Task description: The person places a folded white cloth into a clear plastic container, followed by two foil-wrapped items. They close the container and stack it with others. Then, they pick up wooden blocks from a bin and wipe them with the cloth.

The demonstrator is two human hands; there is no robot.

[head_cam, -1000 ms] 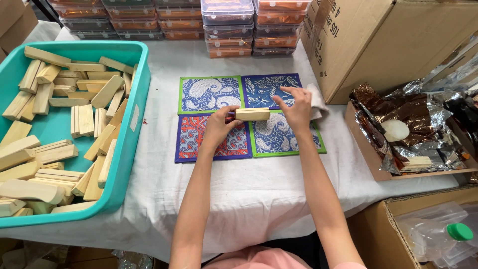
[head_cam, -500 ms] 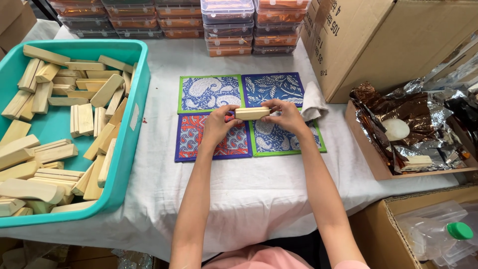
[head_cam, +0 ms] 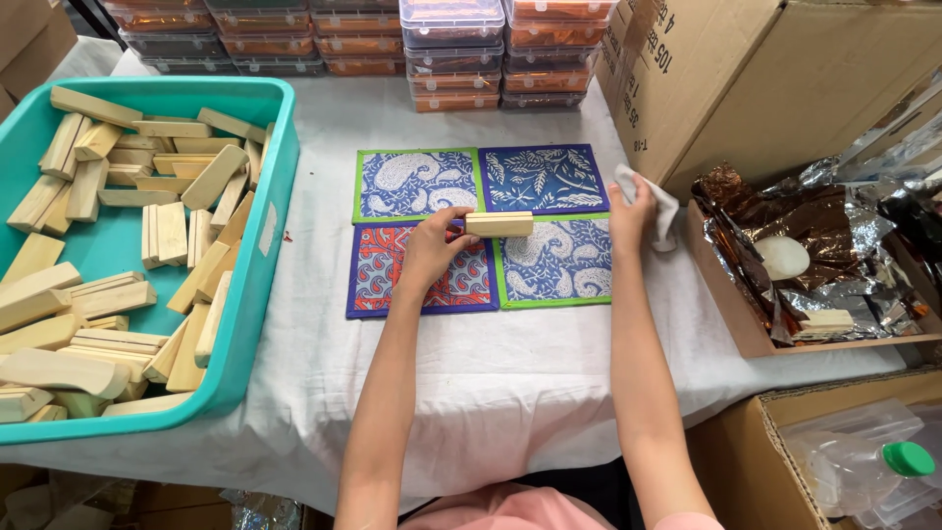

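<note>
A pale, grooved wooden block [head_cam: 499, 224] is held level above four patterned mats [head_cam: 481, 228] on the desk [head_cam: 491, 383], the left hand [head_cam: 435, 247] clamped on its end. The right hand [head_cam: 630, 201] closes around a white cloth [head_cam: 663, 208], partly hidden.

Packing workshop — cartons [head_cam: 785, 69]; stacked boxes [head_cam: 451, 49]

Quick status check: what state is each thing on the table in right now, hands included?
Left hand: holding the wooden block above the patterned mats.
Right hand: gripping the white cloth.
Teal bin: open, full of loose blocks.
Patterned mats: four, lying flat.
Foil-lined box: open.
</note>
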